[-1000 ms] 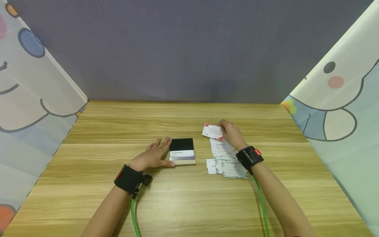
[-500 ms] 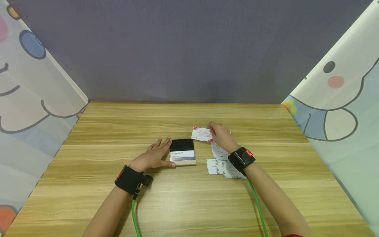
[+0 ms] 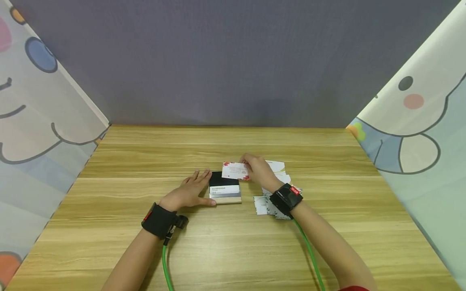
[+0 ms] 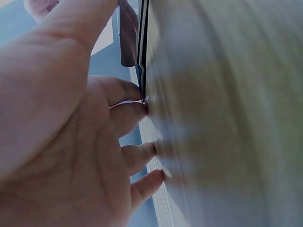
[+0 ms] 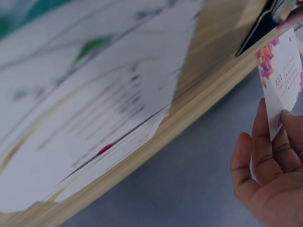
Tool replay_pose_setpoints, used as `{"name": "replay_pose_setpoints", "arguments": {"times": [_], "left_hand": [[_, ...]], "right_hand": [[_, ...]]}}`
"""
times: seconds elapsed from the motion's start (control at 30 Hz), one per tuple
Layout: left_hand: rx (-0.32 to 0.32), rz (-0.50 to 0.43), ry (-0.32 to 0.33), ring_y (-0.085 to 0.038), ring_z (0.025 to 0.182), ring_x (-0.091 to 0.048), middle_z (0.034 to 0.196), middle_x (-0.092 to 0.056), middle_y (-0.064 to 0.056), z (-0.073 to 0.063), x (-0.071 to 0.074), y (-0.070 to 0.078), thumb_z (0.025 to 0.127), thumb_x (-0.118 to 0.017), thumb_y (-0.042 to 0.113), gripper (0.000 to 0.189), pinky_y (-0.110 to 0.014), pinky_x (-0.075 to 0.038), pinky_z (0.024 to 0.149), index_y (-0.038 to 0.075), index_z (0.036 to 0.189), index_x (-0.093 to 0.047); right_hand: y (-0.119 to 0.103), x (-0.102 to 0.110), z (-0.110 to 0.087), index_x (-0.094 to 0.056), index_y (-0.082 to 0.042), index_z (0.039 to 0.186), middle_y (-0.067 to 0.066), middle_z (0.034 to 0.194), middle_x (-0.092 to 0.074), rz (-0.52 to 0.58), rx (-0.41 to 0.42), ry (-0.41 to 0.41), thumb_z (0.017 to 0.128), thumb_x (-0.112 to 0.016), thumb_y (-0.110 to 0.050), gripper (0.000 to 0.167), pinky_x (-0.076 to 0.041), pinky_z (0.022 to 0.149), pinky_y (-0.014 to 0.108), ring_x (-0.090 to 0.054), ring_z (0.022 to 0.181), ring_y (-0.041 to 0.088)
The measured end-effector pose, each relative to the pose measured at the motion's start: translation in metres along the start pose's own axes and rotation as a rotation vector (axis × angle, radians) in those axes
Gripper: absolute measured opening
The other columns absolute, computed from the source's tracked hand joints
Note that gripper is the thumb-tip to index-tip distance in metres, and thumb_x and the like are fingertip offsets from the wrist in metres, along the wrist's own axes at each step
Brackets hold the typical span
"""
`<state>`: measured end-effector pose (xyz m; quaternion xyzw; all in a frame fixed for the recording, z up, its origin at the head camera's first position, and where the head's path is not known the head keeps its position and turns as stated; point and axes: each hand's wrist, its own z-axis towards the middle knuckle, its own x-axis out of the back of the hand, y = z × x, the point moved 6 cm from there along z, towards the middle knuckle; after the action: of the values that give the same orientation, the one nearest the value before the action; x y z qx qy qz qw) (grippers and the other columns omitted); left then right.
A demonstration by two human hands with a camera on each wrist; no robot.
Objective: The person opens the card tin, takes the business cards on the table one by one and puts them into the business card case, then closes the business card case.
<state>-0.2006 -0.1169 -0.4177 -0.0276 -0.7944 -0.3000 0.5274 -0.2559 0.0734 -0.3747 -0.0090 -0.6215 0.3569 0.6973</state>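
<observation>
My left hand (image 3: 187, 194) lies with fingers spread on the table at the left side of a flat card holder (image 3: 215, 180). Its thumb touches the holder's lower left corner, and in the left wrist view fingertips (image 4: 142, 109) meet the wood by the holder's edge. The holder has a black upper part and a white card with printed text across its lower half. A white business card (image 3: 234, 171) with red floral corners is pinched between thumb and fingers of my right hand (image 3: 260, 171). That card overlaps the holder's upper right part in the head view.
Several loose white cards (image 3: 260, 205) with leafy borders and printed text lie spread beneath and beside my right wrist. Both wrists wear black straps with green cables. A grey panel (image 3: 233, 64) stands along the table's back edge, with cartoon-printed sheets at both sides.
My right hand has carried the red-cornered business card leftward from above the loose cards to the card holder. My left hand has stayed in place beside the holder.
</observation>
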Motion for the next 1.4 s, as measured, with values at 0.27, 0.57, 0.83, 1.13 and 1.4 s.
{"name": "replay_pose_setpoints", "arguments": {"times": [0.27, 0.57, 0.83, 1.13, 1.4], "left_hand": [[0.021, -0.007, -0.015, -0.039, 0.140, 0.000, 0.155, -0.004, -0.011, 0.000, 0.000, 0.000, 0.080, -0.060, 0.056, 0.098, -0.059, -0.009, 0.110, 0.007, 0.148, -0.008], [0.022, -0.016, -0.010, -0.040, 0.140, 0.000, 0.154, -0.004, -0.012, -0.001, 0.002, 0.002, 0.080, -0.060, 0.055, 0.099, -0.060, -0.009, 0.110, 0.008, 0.148, -0.006], [0.018, -0.021, -0.013, -0.039, 0.140, 0.001, 0.154, -0.004, -0.012, -0.001, 0.001, 0.002, 0.080, -0.060, 0.055, 0.098, -0.059, -0.008, 0.110, 0.006, 0.148, -0.008], [0.026, -0.024, -0.023, -0.040, 0.140, 0.001, 0.154, -0.004, -0.015, -0.001, 0.000, 0.001, 0.080, -0.060, 0.055, 0.098, -0.060, -0.008, 0.110, 0.006, 0.148, -0.009], [0.023, -0.027, -0.024, -0.039, 0.140, 0.002, 0.154, -0.001, -0.013, -0.001, 0.000, 0.000, 0.080, -0.059, 0.056, 0.100, -0.059, -0.007, 0.110, 0.005, 0.148, -0.005]], "right_hand": [[-0.018, -0.009, 0.000, -0.064, -0.002, 0.100, 0.012, 0.096, -0.068, 0.033, 0.055, -0.033, 0.088, -0.052, 0.004, 0.018, -0.039, 0.052, 0.018, -0.050, 0.061, 0.010], [-0.028, -0.014, 0.000, -0.064, -0.002, 0.101, 0.011, 0.098, -0.068, 0.065, 0.056, -0.052, 0.088, -0.052, 0.005, 0.019, -0.043, 0.056, 0.020, -0.054, 0.068, 0.012], [-0.031, -0.019, 0.000, -0.064, -0.004, 0.098, 0.010, 0.098, -0.068, 0.075, 0.051, -0.055, 0.089, -0.052, 0.004, 0.017, -0.047, 0.060, 0.022, -0.059, 0.075, 0.013], [-0.033, -0.025, 0.000, -0.064, -0.002, 0.097, 0.010, 0.096, -0.068, 0.094, 0.073, -0.057, 0.088, -0.051, 0.005, 0.017, -0.050, 0.062, 0.022, -0.061, 0.075, 0.014], [-0.033, -0.029, 0.000, -0.064, -0.003, 0.098, 0.009, 0.097, -0.069, 0.082, 0.077, -0.075, 0.087, -0.052, 0.006, 0.018, -0.053, 0.070, 0.025, -0.064, 0.083, 0.016]]}}
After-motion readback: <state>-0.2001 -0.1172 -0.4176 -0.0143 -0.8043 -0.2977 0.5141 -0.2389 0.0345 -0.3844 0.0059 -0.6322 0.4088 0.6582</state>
